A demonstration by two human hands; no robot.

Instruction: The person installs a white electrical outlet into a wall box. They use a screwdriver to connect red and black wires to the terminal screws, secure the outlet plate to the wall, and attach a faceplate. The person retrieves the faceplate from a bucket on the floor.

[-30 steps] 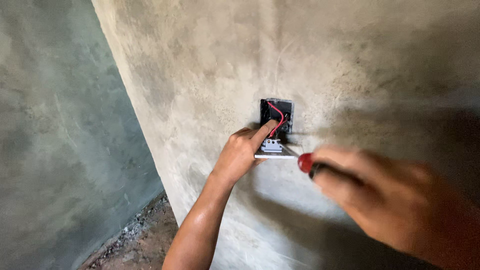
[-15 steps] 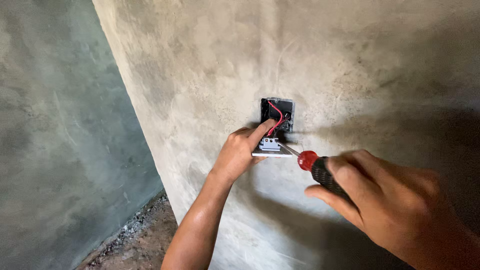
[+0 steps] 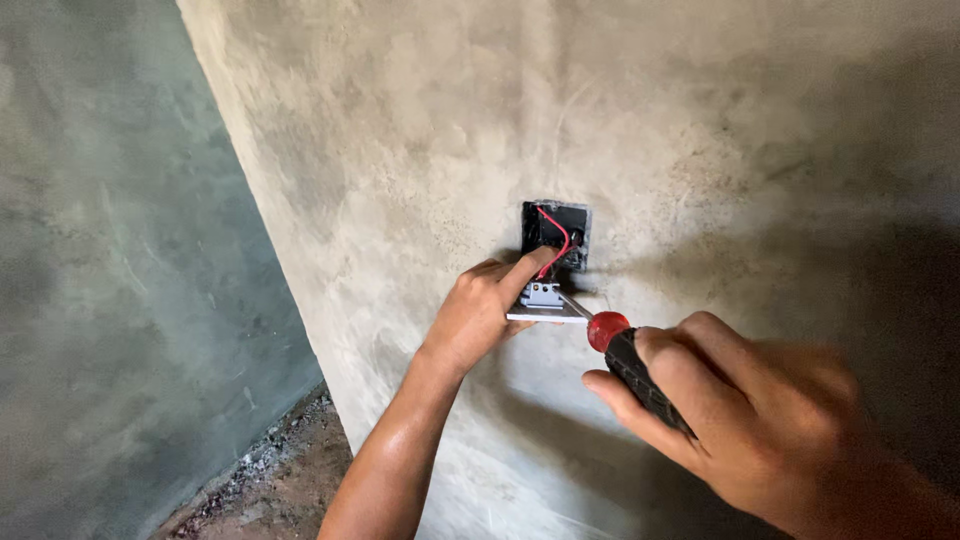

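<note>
My left hand (image 3: 482,310) holds a white switch plate (image 3: 545,312) flat against the plaster wall, with the index finger stretched up along its grey back part. A red wire (image 3: 558,240) runs from it into the dark wall box (image 3: 556,230) just above. My right hand (image 3: 760,420) grips a screwdriver (image 3: 625,355) with a red and black handle. Its metal tip points up and left and meets the back of the switch plate.
The grey plaster wall (image 3: 700,120) fills most of the view and turns a corner at the left into a darker wall (image 3: 120,280). Dirt and rubble (image 3: 270,480) lie on the ground at the bottom left.
My right hand has shifted slightly down and right with the screwdriver, showing more of its handle. The tip stays at the switch. My left hand has kept its hold.
</note>
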